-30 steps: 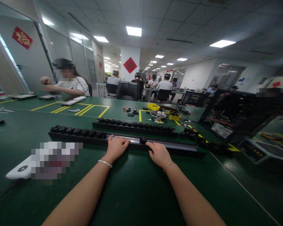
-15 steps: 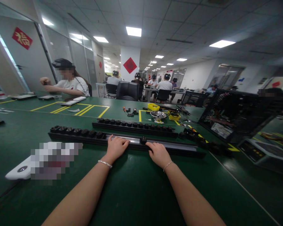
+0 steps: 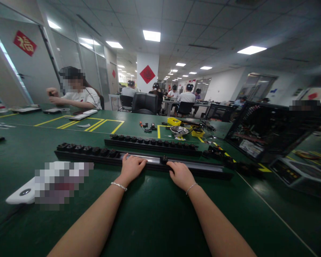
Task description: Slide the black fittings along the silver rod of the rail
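A long black rail (image 3: 208, 172), likely a power strip housing, lies across the green table in front of me. Several black socket-like modules (image 3: 87, 149) fill its left end, and its bare channel shows to their right. My left hand (image 3: 133, 167) grips the rail near the middle, fingers over its far side and thumb along the channel. A single black module (image 3: 164, 159) sits in the channel to the right of that hand. My right hand (image 3: 181, 175) is closed at this module's right side, fingertips against it. Its finger undersides are hidden.
Behind lies a second black rail (image 3: 152, 145) full of modules. A metal bowl (image 3: 179, 131) and yellow bin (image 3: 174, 121) stand farther back. A black computer case (image 3: 256, 134) and grey boxed unit (image 3: 299, 175) are right; a white device (image 3: 23, 192) is left. A co-worker (image 3: 80, 94) sits across.
My right hand and the single module have shifted slightly to the right along the channel. My left hand stays in place on the rail.
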Available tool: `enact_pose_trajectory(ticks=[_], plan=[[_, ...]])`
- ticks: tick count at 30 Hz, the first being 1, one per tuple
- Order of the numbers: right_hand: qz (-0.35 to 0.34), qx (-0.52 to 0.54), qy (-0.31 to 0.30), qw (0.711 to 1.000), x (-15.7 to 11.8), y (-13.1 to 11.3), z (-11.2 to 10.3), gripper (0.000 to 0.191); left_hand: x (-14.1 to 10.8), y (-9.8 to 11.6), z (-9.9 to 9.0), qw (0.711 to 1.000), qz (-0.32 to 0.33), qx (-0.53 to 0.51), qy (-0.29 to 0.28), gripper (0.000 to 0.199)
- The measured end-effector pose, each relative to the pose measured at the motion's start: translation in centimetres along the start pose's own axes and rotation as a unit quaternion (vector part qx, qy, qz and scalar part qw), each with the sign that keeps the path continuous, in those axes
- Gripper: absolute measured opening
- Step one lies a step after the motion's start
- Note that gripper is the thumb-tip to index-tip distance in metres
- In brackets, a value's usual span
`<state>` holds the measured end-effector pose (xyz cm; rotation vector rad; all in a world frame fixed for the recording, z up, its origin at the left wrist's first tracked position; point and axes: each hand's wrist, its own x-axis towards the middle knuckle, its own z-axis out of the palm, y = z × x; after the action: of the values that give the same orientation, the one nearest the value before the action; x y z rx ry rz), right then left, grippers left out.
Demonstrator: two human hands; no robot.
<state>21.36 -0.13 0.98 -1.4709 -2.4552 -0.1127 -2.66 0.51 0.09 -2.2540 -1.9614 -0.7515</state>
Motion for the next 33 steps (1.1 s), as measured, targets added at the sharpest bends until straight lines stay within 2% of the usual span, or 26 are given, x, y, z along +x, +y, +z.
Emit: enact_pose_trajectory(ticks=[11,33], plan=[[0.025,0.001,-0.014,1.0,-0.14,0.59,-0.23,0.034,0.01,0.05,-0.12,1.0,-0.006,-0.011,-0.003,0.04],[0.004,0.013,-0.02,1.0,0.12,0.76,-0.69,0.03,-0.02,0.06,-0.12,1.0,0.0,-0.002,-0.004,0.04]])
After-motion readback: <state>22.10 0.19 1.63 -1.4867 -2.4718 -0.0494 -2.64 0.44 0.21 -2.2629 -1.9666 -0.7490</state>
